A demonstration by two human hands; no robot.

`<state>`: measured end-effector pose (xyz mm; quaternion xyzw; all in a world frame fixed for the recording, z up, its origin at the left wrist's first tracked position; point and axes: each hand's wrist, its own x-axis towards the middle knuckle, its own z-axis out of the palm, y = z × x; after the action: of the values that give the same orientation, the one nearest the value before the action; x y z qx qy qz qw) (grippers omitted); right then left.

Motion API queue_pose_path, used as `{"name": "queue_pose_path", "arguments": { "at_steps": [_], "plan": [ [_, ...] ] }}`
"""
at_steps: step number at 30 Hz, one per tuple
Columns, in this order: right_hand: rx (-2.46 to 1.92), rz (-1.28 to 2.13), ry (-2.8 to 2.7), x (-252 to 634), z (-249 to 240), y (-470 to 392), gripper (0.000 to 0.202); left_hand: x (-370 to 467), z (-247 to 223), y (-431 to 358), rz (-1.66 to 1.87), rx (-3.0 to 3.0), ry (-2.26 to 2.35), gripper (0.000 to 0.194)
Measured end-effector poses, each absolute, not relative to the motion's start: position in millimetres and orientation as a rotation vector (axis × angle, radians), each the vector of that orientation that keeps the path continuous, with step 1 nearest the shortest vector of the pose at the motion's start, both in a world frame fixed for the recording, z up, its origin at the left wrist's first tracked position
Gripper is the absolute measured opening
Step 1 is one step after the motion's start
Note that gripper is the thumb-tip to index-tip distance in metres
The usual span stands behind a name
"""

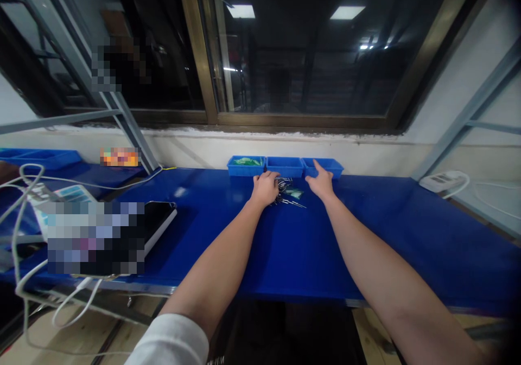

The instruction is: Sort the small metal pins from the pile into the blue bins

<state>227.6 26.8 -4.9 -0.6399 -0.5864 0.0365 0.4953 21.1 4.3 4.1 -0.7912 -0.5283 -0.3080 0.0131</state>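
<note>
A loose pile of thin, shiny metal rods (291, 202) lies on the blue table, with a small green-and-clear packet (295, 193) among them. My left hand (266, 188) is at the pile's left side, its fingers curled down. What those fingers hold is hidden. To the right of the pile, my right hand (322, 183) reaches to the right blue bin (334, 168), index finger stretched over its front rim and thumb apart. I see nothing in that hand. Beside it in the row stand the middle blue bin (284, 173) and the left blue bin (246, 173), which holds green packets (247, 161).
A large device (160, 224), partly blurred out, lies on the left of the table (285, 256) with white cables around it. Further left is another blue tray (52, 160). A white power strip (443, 181) sits at the right. Grey metal posts flank the window.
</note>
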Motion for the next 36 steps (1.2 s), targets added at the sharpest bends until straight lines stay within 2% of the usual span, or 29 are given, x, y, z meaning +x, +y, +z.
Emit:
{"name": "queue_pose_path", "arguments": {
  "at_steps": [2,4,8,12,16,22,29,36],
  "plan": [
    [-1.54,0.018,-1.455,225,-6,27,0.053,21,4,5,-0.941,-2.47,-1.667,0.031],
    [-1.509,-0.053,-1.522,220,-5,26,0.04,22,3,6,-0.905,-2.492,-1.679,0.031],
    [-1.498,-0.016,-1.812,206,-6,23,0.022,24,1,7,-0.787,-2.566,-1.689,0.028],
    [-1.525,0.036,-2.089,192,-10,19,0.027,24,0,5,-0.708,-2.6,-1.695,0.025],
    [-1.687,0.049,-2.133,184,-11,18,0.03,24,1,3,-0.717,-2.614,-1.649,0.025],
    [-1.743,0.106,-2.104,184,-8,19,0.026,24,1,4,-0.712,-2.615,-1.671,0.036],
    [-1.704,0.11,-2.103,183,-11,21,0.019,25,-1,5,-0.678,-2.606,-1.683,0.035],
    [-1.475,-0.002,-2.024,190,-3,18,0.027,24,3,3,-0.87,-2.554,-1.669,0.032]
  ]
}}
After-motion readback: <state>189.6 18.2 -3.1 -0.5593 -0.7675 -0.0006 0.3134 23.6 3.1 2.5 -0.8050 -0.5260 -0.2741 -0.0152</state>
